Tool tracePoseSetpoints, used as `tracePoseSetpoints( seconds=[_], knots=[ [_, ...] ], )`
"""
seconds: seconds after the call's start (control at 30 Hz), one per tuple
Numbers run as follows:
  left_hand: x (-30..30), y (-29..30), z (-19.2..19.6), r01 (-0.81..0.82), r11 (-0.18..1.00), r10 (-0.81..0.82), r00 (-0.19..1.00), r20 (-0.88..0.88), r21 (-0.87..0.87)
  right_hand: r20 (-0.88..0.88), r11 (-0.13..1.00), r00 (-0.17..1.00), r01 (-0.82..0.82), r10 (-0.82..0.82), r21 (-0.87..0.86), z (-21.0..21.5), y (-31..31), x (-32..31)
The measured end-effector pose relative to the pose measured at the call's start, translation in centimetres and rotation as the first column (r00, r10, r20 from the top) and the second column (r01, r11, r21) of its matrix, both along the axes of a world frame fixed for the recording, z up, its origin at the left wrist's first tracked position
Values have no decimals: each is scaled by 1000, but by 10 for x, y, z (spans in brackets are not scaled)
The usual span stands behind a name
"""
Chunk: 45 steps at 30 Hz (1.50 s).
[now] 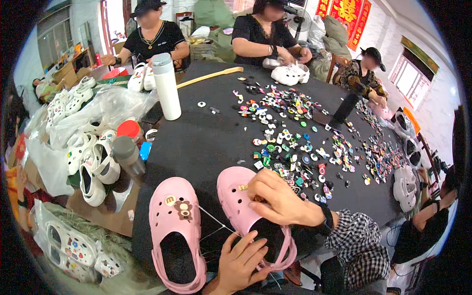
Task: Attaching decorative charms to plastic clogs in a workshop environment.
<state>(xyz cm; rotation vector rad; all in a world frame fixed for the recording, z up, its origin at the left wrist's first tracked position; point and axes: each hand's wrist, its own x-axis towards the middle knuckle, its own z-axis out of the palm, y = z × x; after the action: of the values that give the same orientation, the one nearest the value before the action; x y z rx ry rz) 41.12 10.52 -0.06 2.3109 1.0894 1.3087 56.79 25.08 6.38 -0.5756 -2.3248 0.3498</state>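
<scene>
Two pink clogs lie side by side at the table's near edge. On the left clog (178, 211) sit a round cream charm (170, 200) and a brown bear charm (184, 211). A thin white cord (212, 216) runs from it to the right clog (234, 189). My left hand (242, 263) grips the right clog beside its foot opening, fingers over the rim. My right hand (280, 196), with a dark wristband, is closed over that clog's toe; its fingertips pinch something small and brownish, mostly hidden. Next to those fingers a small yellow charm (243, 187) shows on the toe.
Many loose charms (295, 147) spread over the black table (187, 142). A white bottle (167, 86), a grey-lidded jar (129, 153) and a wooden stick (210, 76) stand or lie leftward. White clogs (92, 182) crowd the left side. A co-worker opposite handles a white clog (290, 73).
</scene>
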Motion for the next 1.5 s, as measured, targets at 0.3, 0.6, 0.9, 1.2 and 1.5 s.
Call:
tracePoseSetpoints(
  seconds=[0.3,0.6,0.9,1.2,1.5],
  knots=[
    [-6,2,-5,14,999,-17,999,-51,-42,-139,955,977,118,-160,-271,-14,-11,15],
    [-8,2,-8,12,998,-14,999,-41,-61,-14,816,816,578,-578,-13,18,1,63],
    [-3,2,5,-25,998,30,996,-87,54,79,721,749,656,-658,-224,40,-49,137],
    [-7,-1,16,94,994,-95,996,2,61,141,686,681,728,-719,-20,107,-56,161],
    [-22,-2,20,2,1000,1,989,149,-24,128,712,709,648,-694,272,163,-51,156]
  ],
)
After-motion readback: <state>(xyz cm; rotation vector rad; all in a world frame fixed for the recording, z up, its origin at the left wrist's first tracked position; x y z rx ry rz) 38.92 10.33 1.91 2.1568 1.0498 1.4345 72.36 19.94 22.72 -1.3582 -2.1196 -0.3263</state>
